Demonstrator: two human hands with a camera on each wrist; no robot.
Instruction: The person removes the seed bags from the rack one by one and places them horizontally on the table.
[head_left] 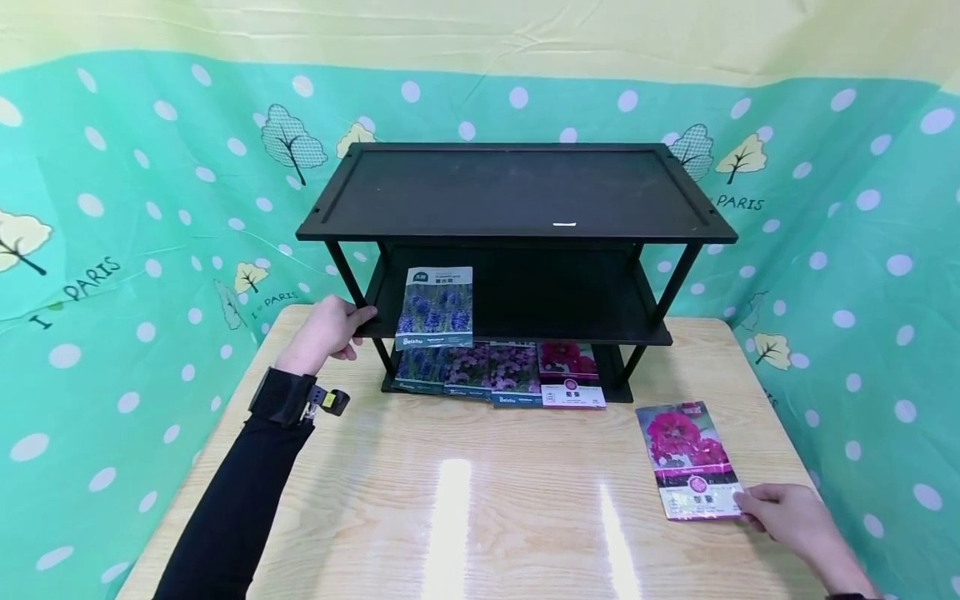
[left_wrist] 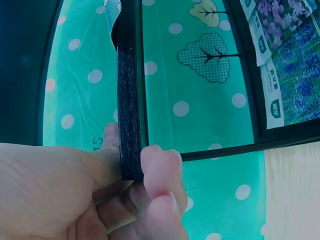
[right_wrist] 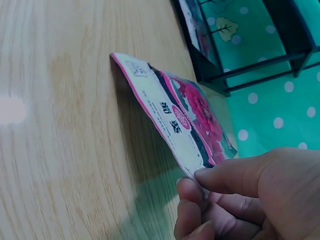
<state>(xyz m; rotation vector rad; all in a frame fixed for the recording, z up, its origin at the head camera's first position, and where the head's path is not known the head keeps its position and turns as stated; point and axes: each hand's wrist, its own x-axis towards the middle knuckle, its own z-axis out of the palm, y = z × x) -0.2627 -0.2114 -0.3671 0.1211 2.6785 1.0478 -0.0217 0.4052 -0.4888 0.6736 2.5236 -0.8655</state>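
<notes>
My left hand (head_left: 326,333) grips the left front corner of the middle shelf (head_left: 555,292) of a black rack, thumb on top and fingers curled beneath, with the shelf edge (left_wrist: 131,100) between them in the left wrist view. At the right, my right hand (head_left: 795,521) pinches a pink-flowered seed packet (head_left: 688,458) by its lower right corner. In the right wrist view, that packet (right_wrist: 175,117) tilts over the table, thumb on its printed face. A blue-flowered seed packet (head_left: 435,308) lies on the middle shelf's left end, overlapping its front edge.
On the bottom shelf, several seed packets stand in a row, including a purple one (head_left: 515,375) and a pink one (head_left: 572,377). The rack's top panel (head_left: 517,187) bears a small white mark. A dotted green cloth (head_left: 90,358) surrounds the wooden table (head_left: 360,500).
</notes>
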